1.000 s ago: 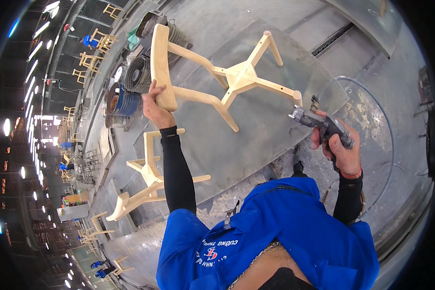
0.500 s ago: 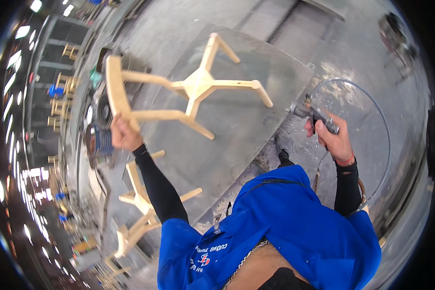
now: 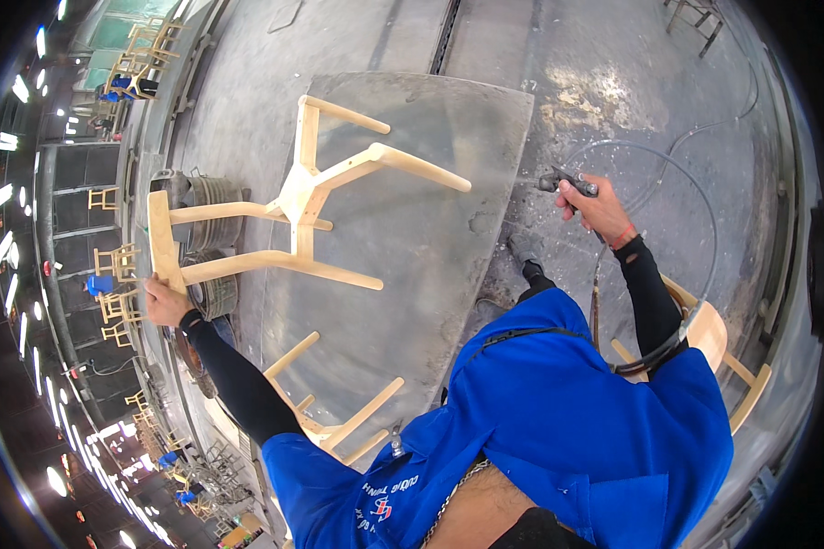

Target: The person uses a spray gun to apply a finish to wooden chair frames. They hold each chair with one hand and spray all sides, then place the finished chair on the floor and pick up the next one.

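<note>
My left hand (image 3: pixel 167 302) is closed round the near end of the top rail of a pale wooden chair frame (image 3: pixel 302 194). The frame has no seat panel; it is tilted, its legs stretching right above a grey sheet on the floor. In my right hand (image 3: pixel 602 209) is a dark spray gun (image 3: pixel 551 182), its nozzle aimed left toward the frame but apart from it. A thin hose (image 3: pixel 702 178) loops beside my right forearm. My fingers partly cover the gun's grip.
Another pale chair frame (image 3: pixel 373 414) stands at the near left, partly behind my left arm. At right, a wooden chair (image 3: pixel 708 331) sits behind my right elbow. Ribbed round containers (image 3: pixel 215 210) stand beyond the held frame. The grey sheet (image 3: pixel 412 256) lies on a stained floor.
My left hand has shifted the chair frame leftward and turned it, showing its legs at another angle. My right hand with the spray gun has moved slightly up and left. My view has turned too.
</note>
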Demonstrator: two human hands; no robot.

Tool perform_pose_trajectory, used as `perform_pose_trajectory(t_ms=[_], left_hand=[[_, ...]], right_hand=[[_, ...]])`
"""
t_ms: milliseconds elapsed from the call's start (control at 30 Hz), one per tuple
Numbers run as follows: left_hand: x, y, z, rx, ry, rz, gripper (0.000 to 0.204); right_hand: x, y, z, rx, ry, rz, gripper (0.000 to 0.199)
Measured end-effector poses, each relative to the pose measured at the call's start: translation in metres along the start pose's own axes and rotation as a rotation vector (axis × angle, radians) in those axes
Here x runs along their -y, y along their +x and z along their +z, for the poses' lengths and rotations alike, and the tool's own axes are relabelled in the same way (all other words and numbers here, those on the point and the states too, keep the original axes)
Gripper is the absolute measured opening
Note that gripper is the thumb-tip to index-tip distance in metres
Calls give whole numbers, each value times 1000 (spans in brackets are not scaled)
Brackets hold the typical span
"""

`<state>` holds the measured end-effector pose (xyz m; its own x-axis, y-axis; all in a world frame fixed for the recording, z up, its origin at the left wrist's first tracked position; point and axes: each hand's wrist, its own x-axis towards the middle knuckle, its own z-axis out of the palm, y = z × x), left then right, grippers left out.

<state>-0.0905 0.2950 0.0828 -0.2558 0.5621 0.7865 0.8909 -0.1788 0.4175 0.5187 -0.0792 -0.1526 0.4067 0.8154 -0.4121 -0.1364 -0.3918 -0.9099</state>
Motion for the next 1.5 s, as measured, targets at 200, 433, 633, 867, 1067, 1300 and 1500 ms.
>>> perform_pose_trajectory(t_ms=[200,433,633,867,1067,1300,1500], left_hand=[[25,49,32,81,71,5,56],[59,97,64,154,318,90,51],[68,113,85,151,376,48,48],[72,102,95,133,276,45,39],[89,90,100,108,270,109,35],[111,92,116,90,180,28,42],[93,88,113,171,43,-202,46]], right_hand=[[-56,20,-17,-111,-149,196,41],[25,-24,-17,-25,91,-6,35],[114,-61,7,92,136,-438,55],[104,-88,38,137,137,-600,59],[44,-107,59,36,-75,-580,51],[22,-129,64,7,81,-462,45],[-38,-56,65,-91,-83,-201,37]])
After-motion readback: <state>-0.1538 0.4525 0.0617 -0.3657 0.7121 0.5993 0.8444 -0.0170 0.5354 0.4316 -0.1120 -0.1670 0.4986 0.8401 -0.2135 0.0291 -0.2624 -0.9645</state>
